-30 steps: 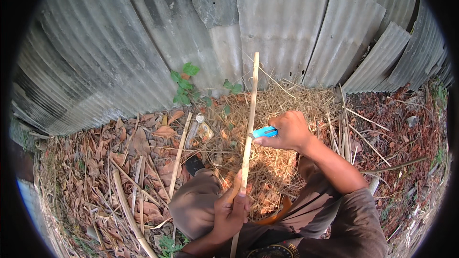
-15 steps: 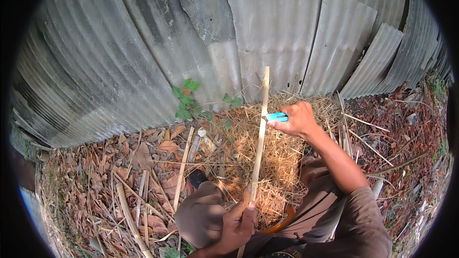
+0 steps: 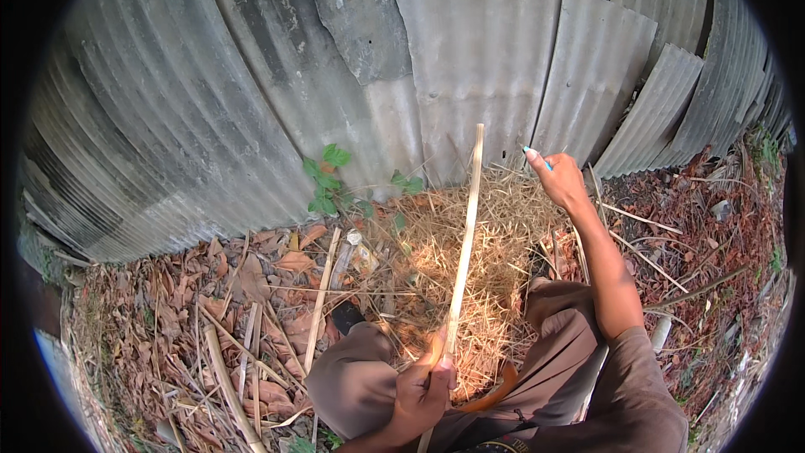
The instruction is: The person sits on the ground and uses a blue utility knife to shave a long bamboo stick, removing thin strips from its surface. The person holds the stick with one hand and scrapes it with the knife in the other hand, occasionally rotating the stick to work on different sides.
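Stick (image 3: pixel 466 245) slants over straw (image 3: pixel 503 294), left hand (image 3: pixel 423 398) grip closed round its lower part; right hand (image 3: pixel 560 179) grip wraps a blue cutter (image 3: pixel 549 165), held clear! Shaving, seemingly: another stroke needs cutter on stick.

left hand (image 3: pixel 423 387) gripping lower part of long pale bamboo strip (image 3: pixel 467 243), strip angled up and slightly right over straw (image 3: pixel 503 285). right hand (image 3: pixel 560 179) right of strip's upper part, apart from it, curled round blue tool (image 3: pixel 548 165), mostly hidden. dry brown leaves (image 3: pixel 243 273) at left, green-leaved plant (image 3: pixel 325 180) by corrugated metal fence (image 3: pixel 486 50).
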The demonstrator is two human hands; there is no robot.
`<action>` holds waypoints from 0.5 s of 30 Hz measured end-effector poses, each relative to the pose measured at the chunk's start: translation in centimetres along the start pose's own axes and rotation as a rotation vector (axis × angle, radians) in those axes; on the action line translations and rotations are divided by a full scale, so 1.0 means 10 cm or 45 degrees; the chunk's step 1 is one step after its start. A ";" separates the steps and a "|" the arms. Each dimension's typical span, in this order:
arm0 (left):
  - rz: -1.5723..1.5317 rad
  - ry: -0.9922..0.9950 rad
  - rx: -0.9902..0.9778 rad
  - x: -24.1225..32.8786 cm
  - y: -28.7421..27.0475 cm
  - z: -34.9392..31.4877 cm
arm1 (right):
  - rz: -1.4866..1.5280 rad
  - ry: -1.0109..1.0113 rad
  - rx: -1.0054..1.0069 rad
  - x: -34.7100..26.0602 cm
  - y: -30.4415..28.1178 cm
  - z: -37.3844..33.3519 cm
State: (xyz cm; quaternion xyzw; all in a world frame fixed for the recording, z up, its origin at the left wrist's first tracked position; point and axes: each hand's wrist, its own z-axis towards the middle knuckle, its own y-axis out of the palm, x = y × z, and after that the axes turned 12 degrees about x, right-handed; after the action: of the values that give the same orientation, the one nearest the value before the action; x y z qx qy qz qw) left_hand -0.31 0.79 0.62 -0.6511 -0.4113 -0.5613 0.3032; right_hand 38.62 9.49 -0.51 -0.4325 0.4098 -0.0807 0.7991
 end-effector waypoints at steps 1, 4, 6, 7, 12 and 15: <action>0.004 0.003 0.026 -0.01 -0.04 0.02 | 0.016 -0.148 -0.132 -0.20 -0.01 -0.20; 0.065 0.126 0.088 -0.02 -0.05 0.06 | 0.113 -0.658 -0.432 -0.60 -0.05 -0.86; 0.030 0.135 0.134 -0.02 -0.06 0.07 | 0.099 -0.943 -0.462 -0.77 -0.05 -1.18; 0.010 0.143 0.143 -0.01 -0.06 0.08 | 0.076 -0.976 -0.473 -0.80 -0.05 -1.24; -0.049 0.016 0.153 -0.01 -0.10 0.07 | 0.053 -1.101 -0.405 -0.85 0.00 -1.31; -0.077 -0.013 0.196 0.06 -0.07 0.06 | 0.067 -1.124 -0.329 -0.84 0.05 -1.29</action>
State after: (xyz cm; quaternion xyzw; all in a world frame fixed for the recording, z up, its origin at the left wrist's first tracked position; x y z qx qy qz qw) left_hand -0.64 1.73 1.02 -0.6160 -0.4744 -0.5335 0.3330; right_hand 23.67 5.75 0.31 -0.5111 0.0478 0.1834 0.8383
